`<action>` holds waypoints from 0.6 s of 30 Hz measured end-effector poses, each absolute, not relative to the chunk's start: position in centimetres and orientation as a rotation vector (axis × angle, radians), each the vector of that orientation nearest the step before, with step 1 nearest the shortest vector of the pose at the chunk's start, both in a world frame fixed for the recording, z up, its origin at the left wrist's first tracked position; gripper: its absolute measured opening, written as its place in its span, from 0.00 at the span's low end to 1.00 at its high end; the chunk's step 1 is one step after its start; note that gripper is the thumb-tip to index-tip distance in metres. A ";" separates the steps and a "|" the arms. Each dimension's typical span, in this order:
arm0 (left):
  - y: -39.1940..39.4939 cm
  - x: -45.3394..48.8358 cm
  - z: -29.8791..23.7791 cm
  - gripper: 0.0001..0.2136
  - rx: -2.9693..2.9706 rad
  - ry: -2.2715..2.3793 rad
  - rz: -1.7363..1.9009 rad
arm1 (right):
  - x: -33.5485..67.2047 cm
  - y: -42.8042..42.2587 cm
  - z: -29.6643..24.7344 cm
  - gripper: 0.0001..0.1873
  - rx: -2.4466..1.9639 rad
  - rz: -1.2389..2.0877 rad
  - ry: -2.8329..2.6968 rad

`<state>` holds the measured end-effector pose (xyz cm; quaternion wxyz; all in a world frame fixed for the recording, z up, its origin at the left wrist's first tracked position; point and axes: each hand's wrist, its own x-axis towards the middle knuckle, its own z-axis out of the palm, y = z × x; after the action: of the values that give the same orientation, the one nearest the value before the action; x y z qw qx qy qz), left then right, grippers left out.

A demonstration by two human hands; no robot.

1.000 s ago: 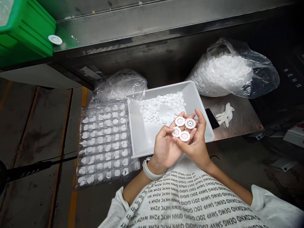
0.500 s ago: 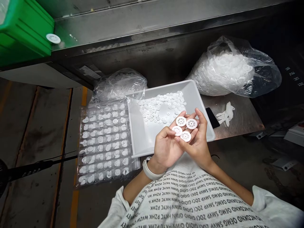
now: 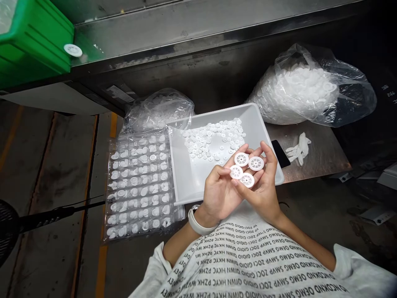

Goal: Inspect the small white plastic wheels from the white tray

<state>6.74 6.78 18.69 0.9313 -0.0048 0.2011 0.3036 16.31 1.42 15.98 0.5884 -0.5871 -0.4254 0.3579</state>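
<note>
Several small white plastic spoked wheels [image 3: 247,179] lie face up across my cupped hands, over the front part of a grey plastic tray [image 3: 192,186]. My left hand [image 3: 218,192], palm up with a white band on its wrist, supports them from the left, its thumb at the edge of the lower-left wheel. From the other side my right hand [image 3: 265,188] cradles them, fingers beneath and thumb by the lowest wheel. Many small white round pieces [image 3: 201,142] are scattered on the tray floor beyond my fingers.
Left of the tray lies a clear compartmented sheet [image 3: 139,190] filled with white parts. Clear bags of white parts [image 3: 304,93] sit behind. A dark phone-like slab [image 3: 281,153] and white glove [image 3: 299,149] lie right. A green bin [image 3: 37,37] and loose wheel [image 3: 73,50] are upper left.
The whole view has shifted slightly, so the scene sits further right. The lower-left wheel shows more fully beside my left thumb. Both hands still hold the wheels.
</note>
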 end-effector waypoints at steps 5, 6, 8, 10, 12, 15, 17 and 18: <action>6.8 6.8 18.9 0.29 -0.010 0.403 0.617 | 16.2 1.4 16.2 0.45 -1.355 0.831 -1.002; 6.8 6.8 18.9 0.29 -0.009 0.401 0.619 | 16.2 1.4 16.2 0.45 -1.352 0.829 -1.001; 6.8 6.8 18.9 0.28 -0.008 0.399 0.621 | 16.2 1.5 16.2 0.45 -1.347 0.829 -0.998; 6.8 6.8 19.0 0.28 -0.006 0.399 0.621 | 16.2 1.5 16.1 0.46 -1.340 0.836 -0.991; 6.8 6.8 18.9 0.28 -0.003 0.402 0.623 | 16.2 1.5 16.0 0.47 -1.329 0.852 -0.979; 6.8 6.7 18.9 0.28 0.003 0.413 0.633 | 16.3 1.5 15.9 0.48 -1.292 0.925 -0.961; 6.9 6.7 18.9 0.28 0.008 0.420 0.645 | 16.4 1.5 15.9 0.48 -1.256 1.001 -0.949; 6.9 6.7 18.9 0.28 0.010 0.423 0.651 | 16.4 1.5 16.0 0.48 -1.239 1.034 -0.941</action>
<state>6.69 6.87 18.91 0.9256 0.0050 0.2062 0.3172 16.45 1.48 15.96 0.5946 -0.5331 -0.4050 0.4452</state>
